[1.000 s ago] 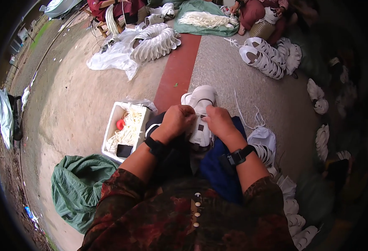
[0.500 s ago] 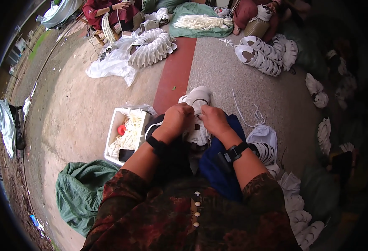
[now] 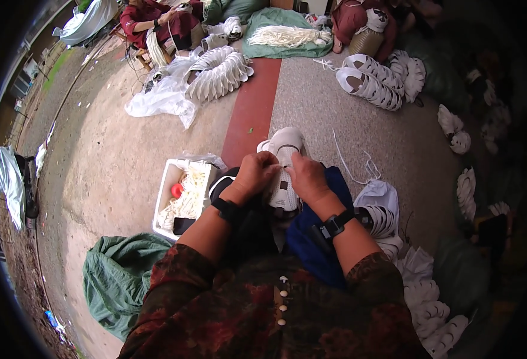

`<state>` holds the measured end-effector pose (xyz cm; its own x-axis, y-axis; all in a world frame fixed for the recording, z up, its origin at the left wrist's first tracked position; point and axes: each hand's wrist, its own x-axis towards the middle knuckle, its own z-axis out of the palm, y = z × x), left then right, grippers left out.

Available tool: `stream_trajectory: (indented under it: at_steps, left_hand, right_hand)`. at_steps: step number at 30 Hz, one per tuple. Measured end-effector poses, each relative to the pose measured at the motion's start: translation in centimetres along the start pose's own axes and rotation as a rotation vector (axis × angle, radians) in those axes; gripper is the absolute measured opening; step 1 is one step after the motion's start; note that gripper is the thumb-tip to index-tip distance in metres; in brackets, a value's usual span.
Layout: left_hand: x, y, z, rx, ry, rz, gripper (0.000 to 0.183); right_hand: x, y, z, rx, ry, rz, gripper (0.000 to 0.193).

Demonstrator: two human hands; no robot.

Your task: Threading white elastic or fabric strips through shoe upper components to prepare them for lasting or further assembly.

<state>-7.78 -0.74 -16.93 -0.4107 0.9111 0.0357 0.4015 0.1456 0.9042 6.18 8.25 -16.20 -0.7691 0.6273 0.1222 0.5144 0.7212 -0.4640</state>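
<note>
A white shoe (image 3: 288, 139) rests over my lap with its rounded toe pointing away from me. My left hand (image 3: 252, 177) is closed at its left side, thumb and fingertips pinched together over the upper. Opposite it, my right hand (image 3: 309, 178) pinches in the same way at the right side. A thin pale strand, seemingly a shoelace, shows between the thumbs; the fingers hide most of it. The perforated white tongue (image 3: 282, 198) with a small dark square lies just below the hands.
To the left, a white box (image 3: 162, 206) holds loose laces, a red round object (image 3: 176, 190) and a dark phone-like object. A green cloth (image 3: 117, 278) lies nearer. White shoe uppers (image 3: 378, 221) sit at my right; more uppers (image 3: 221, 75) and seated people (image 3: 158, 24) are beyond.
My hands stay at the shoe. The left fingers have shifted slightly, and the thumbs now point toward each other across the upper. The whole view has moved a little.
</note>
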Motion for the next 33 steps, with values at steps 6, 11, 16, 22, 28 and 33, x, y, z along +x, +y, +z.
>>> stream_trajectory:
  at_steps: [6, 11, 16, 22, 28, 33]
  left_hand:
    - [0.3, -0.3, 1.1, 0.186, -0.002, 0.198, 0.009]
    - [0.8, -0.2, 0.8, 0.183, -0.058, 0.188, 0.007]
    - [0.9, -1.2, 1.5, 0.198, 0.011, 0.213, 0.008]
    - [1.1, -0.6, 0.6, 0.016, -0.146, 0.058, 0.01]
    - [-0.1, 0.4, -2.2, 0.049, -0.239, 0.066, 0.015]
    - [-0.4, -0.7, -2.4, 0.077, -0.246, 0.074, 0.015]
  right_hand:
    - [0.0, 0.2, -0.8, 0.13, -0.037, -0.049, 0.025]
    - [0.1, 0.7, 0.0, 0.086, 0.009, -0.074, 0.022]
    - [0.4, 1.0, 0.0, 0.018, 0.035, -0.214, 0.015]
    - [0.3, 0.7, -0.9, -0.14, 0.037, -0.357, 0.006]
    - [-0.8, 2.9, -3.6, -0.164, 0.004, -0.332, 0.003]
    - [-1.3, 2.8, -3.4, 0.334, -0.054, -0.104, 0.008]
